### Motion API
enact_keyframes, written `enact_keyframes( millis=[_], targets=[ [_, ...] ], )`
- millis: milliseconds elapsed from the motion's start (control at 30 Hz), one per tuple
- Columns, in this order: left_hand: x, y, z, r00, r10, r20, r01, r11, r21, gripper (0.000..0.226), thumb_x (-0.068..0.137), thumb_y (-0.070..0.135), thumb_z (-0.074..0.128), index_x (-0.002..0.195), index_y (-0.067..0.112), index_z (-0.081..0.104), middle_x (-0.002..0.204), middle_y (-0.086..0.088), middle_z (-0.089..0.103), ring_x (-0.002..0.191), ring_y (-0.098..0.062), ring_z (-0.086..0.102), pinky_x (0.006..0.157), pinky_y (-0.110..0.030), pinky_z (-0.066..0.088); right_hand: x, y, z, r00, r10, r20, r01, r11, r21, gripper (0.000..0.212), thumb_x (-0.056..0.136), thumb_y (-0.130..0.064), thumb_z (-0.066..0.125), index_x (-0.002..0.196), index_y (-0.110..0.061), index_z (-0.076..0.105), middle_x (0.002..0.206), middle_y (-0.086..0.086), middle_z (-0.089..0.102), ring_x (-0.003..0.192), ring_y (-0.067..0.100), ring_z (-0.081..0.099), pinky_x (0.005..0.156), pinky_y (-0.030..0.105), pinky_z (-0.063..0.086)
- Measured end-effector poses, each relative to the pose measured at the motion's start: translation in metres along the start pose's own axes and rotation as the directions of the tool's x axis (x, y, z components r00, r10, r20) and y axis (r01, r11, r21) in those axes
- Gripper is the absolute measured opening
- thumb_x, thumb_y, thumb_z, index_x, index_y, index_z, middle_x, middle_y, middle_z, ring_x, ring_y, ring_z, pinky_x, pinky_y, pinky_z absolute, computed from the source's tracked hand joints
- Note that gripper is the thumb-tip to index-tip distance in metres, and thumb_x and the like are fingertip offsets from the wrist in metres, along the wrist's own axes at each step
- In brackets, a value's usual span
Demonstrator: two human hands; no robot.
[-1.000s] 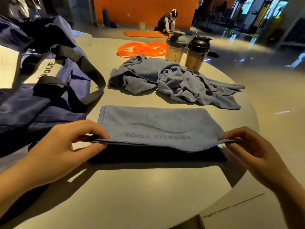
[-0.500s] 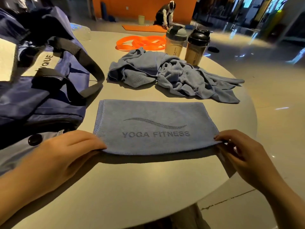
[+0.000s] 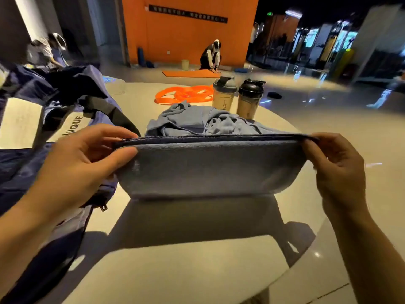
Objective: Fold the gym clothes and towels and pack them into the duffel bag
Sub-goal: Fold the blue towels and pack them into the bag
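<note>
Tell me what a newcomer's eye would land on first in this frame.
The folded blue towel, lifted at centre front, pinched at its top corners by the left hand and right hand. Next the navy duffel bag at left, and the orange resistance bands beyond the crumpled towels.

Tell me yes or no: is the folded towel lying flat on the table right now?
No: the left hand and right hand pinch the folded towel's top corners, so it hangs above the table.

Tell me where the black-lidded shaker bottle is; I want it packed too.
In the head view, the black-lidded shaker bottle stands upright at the table's far side, right of the grey-lidded bottle, behind the crumpled towels.
</note>
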State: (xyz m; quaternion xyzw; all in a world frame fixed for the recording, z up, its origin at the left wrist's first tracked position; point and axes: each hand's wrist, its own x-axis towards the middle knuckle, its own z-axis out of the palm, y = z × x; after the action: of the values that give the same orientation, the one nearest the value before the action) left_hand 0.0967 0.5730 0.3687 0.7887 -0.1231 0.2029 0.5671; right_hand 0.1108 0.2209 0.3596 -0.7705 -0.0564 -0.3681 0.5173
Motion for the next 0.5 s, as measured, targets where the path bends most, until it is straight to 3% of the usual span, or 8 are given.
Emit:
enact_keyframes(
  millis=[100, 200, 267, 367, 433, 500],
  targets=[
    [0.014, 0.016, -0.002, 0.997, -0.064, -0.036, 0.059, 0.989, -0.132, 0.021, 0.07, 0.028, 0.068, 0.09, 0.032, 0.07, 0.075, 0.004, 0.07, 0.061, -0.007, 0.061, 0.045, -0.018, 0.044, 0.017, -0.016, -0.005, 1.0, -0.025, 0.003, 0.025, 0.996, -0.089, 0.007, 0.095, -0.016, 0.055, 0.102, -0.016, 0.058, 0.088, -0.014, 0.057, 0.077, -0.01, 0.057, 0.071, 0.007, 0.047],
    [0.021, 0.005, -0.003, 0.962, -0.266, 0.056, 0.272, 0.946, -0.177, 0.027, 0.066, 0.027, 0.073, 0.092, 0.034, 0.072, 0.082, -0.015, 0.068, 0.073, -0.024, 0.056, 0.061, -0.032, 0.041, 0.028, -0.015, 0.001, 0.997, 0.048, 0.059, -0.035, 0.98, -0.195, 0.007, 0.097, -0.021, 0.053, 0.098, -0.017, 0.058, 0.086, -0.011, 0.057, 0.079, 0.002, 0.055, 0.07, 0.018, 0.044],
    [0.018, -0.011, 0.003, 0.901, -0.414, 0.13, 0.429, 0.894, -0.13, 0.026, 0.074, 0.019, 0.073, 0.098, 0.028, 0.071, 0.083, -0.029, 0.057, 0.063, -0.023, 0.054, 0.057, -0.029, 0.043, 0.033, 0.002, 0.012, 0.976, 0.143, 0.162, -0.082, 0.938, -0.336, 0.013, 0.095, -0.021, 0.055, 0.084, -0.018, 0.061, 0.081, -0.002, 0.06, 0.075, 0.014, 0.054, 0.068, 0.028, 0.04],
    [0.001, -0.037, 0.016, 0.792, -0.572, 0.212, 0.591, 0.806, -0.035, 0.029, 0.087, 0.012, 0.065, 0.115, 0.017, 0.06, 0.065, -0.009, 0.053, 0.039, -0.01, 0.045, 0.038, -0.021, 0.039, 0.024, 0.038, 0.036, 0.885, 0.322, 0.337, -0.078, 0.815, -0.575, 0.022, 0.094, -0.021, 0.057, 0.077, -0.01, 0.065, 0.08, 0.008, 0.062, 0.076, 0.024, 0.054, 0.063, 0.03, 0.031],
    [-0.008, -0.044, 0.02, 0.739, -0.639, 0.214, 0.661, 0.749, -0.047, 0.032, 0.09, 0.016, 0.063, 0.121, 0.019, 0.053, 0.062, -0.01, 0.06, 0.041, -0.012, 0.052, 0.038, -0.023, 0.043, 0.015, 0.06, 0.047, 0.858, 0.37, 0.356, -0.049, 0.748, -0.662, 0.018, 0.095, -0.026, 0.057, 0.088, -0.013, 0.067, 0.094, 0.008, 0.065, 0.085, 0.025, 0.057, 0.073, 0.033, 0.042],
    [-0.015, -0.046, 0.016, 0.731, -0.641, 0.236, 0.661, 0.75, -0.009, 0.036, 0.087, 0.024, 0.065, 0.12, 0.028, 0.052, 0.065, -0.009, 0.067, 0.052, -0.017, 0.059, 0.048, -0.026, 0.05, 0.01, 0.07, 0.051, 0.866, 0.37, 0.336, -0.019, 0.697, -0.717, 0.016, 0.094, -0.03, 0.057, 0.093, -0.017, 0.067, 0.102, 0.007, 0.067, 0.09, 0.025, 0.058, 0.075, 0.036, 0.046]
  ],
)
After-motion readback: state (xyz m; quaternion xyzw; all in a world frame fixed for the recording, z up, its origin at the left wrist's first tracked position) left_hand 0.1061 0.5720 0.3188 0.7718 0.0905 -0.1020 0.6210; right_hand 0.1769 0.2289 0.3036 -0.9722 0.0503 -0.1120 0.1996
